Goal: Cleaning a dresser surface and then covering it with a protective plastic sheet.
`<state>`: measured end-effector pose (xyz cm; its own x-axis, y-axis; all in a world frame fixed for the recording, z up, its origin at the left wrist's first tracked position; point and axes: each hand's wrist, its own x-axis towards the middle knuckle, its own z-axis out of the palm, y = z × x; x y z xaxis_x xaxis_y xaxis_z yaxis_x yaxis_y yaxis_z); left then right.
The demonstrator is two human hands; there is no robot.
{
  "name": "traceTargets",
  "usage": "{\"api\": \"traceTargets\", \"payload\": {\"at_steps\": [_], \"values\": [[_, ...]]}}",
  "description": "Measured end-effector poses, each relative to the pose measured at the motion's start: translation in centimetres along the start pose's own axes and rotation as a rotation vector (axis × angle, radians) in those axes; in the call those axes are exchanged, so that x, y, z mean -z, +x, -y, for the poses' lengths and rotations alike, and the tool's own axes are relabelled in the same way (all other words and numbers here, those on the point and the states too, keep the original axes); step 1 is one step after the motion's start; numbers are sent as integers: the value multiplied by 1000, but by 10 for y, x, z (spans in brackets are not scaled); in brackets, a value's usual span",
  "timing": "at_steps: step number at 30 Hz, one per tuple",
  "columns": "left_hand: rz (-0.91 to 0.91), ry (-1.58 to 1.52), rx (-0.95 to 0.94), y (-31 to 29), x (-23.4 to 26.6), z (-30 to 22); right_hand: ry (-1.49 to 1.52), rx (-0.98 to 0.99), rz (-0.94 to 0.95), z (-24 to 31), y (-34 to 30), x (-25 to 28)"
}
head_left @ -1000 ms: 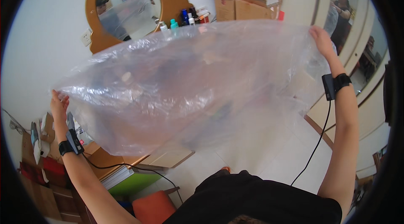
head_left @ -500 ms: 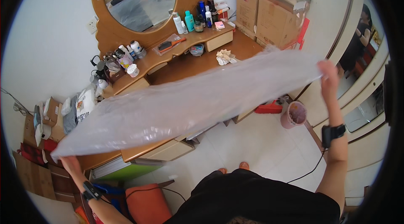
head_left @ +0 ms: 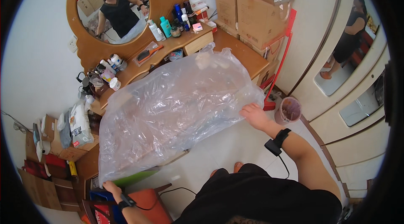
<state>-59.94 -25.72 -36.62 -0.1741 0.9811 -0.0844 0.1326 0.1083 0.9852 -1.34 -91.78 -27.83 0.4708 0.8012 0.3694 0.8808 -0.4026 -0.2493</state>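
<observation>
A large clear plastic sheet (head_left: 176, 102), wrinkled and shiny, is spread over the front of a wooden dressing table (head_left: 235, 55). At its near left corner, my left hand (head_left: 111, 188) pinches the edge. My right hand (head_left: 254, 116) is closed on the near right edge of the sheet. Through the plastic a crumpled pale clump (head_left: 206, 60) shows faintly on the tabletop. Whether the sheet is one layer or a bag, I cannot tell.
An oval mirror (head_left: 71, 9) backs the table. Bottles (head_left: 165, 27), an orange hairbrush (head_left: 149, 53) and cotton swabs (head_left: 114, 84) stand along its shelf. Cardboard boxes (head_left: 261, 17) are stacked at the right. A pink bin (head_left: 288, 111) and an orange-seated stool (head_left: 151, 207) stand on the floor.
Both hands have come down and closer together, the right one moving left. The sheet, stretched out in the air before, now lies draped over the table.
</observation>
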Motion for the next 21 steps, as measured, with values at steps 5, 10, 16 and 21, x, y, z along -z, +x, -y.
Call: {"api": "traceTargets", "payload": {"at_steps": [5,10,16,21], "values": [[195,826,-813,-237,-147,-73,53,-24,165,-12,3,-21],[846,794,-961,-392,-258,-96,76,-61,265,-23,13,-12],[969,884,-987,-429,-352,-78,417,104,383,-51,48,11],[986,991,-933,-413,-397,-66,357,-94,214,-90,150,39]]}}
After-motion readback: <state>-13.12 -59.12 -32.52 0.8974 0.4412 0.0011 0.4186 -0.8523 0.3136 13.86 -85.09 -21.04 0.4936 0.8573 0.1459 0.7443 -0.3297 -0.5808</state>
